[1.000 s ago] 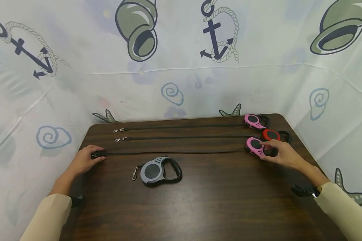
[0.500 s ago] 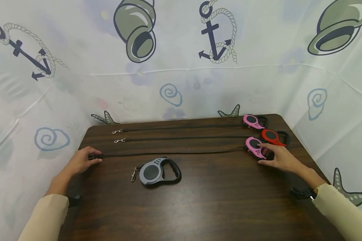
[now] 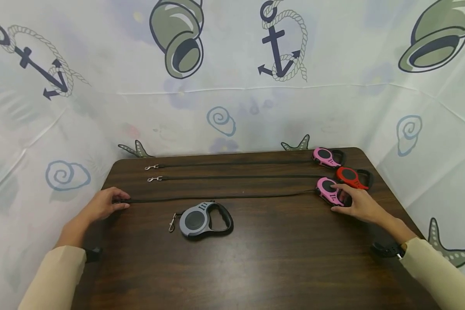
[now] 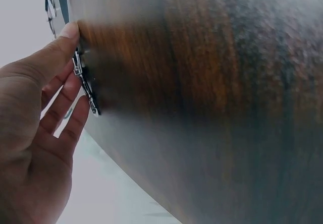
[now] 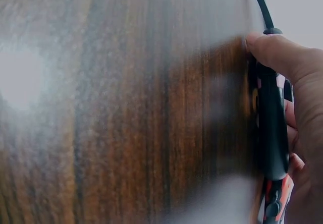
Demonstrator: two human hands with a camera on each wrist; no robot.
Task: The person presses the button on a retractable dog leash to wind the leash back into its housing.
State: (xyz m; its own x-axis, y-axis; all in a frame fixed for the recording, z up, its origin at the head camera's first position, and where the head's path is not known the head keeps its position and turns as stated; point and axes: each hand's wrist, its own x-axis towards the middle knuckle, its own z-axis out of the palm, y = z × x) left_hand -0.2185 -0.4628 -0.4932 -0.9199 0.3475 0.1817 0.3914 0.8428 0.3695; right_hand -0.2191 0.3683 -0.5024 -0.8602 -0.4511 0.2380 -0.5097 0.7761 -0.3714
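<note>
Head view: shows the full layout around the grey leash [image 3: 194, 220], with the near pink leash [image 3: 327, 186] beyond it and well to its right.
Left wrist view: shows the silver metal clip [image 4: 78, 66] along the fingers, which the head view mostly hides behind the hand.
Right wrist view: shows the pink leash's smooth black edge side-on, the cord leaving its tip and some red showing below.
Left hand [image 3: 100, 206]: left of the grey leash, thumb and index finger pinching the cord's clip end; the other fingers bend loosely.
Right hand [image 3: 358, 202]: right of the grey leash, curled around the near pink leash, thumb on the near side, fingers over the case.
Cord [image 3: 217, 197]: thin, black, stretched just beyond the grey leash between both hands.
Other leashes: the red leash [image 3: 348, 174] and far pink leash [image 3: 325, 157], farther beyond and right of the grey leash, rounded cases with black loop handles.
Counter [image 3: 236, 275]: dark brown, wood-grained, glossy, beneath the grey leash.
Cloth [image 3: 170, 114]: white, creased, sea-patterned, beyond the grey leash.
</note>
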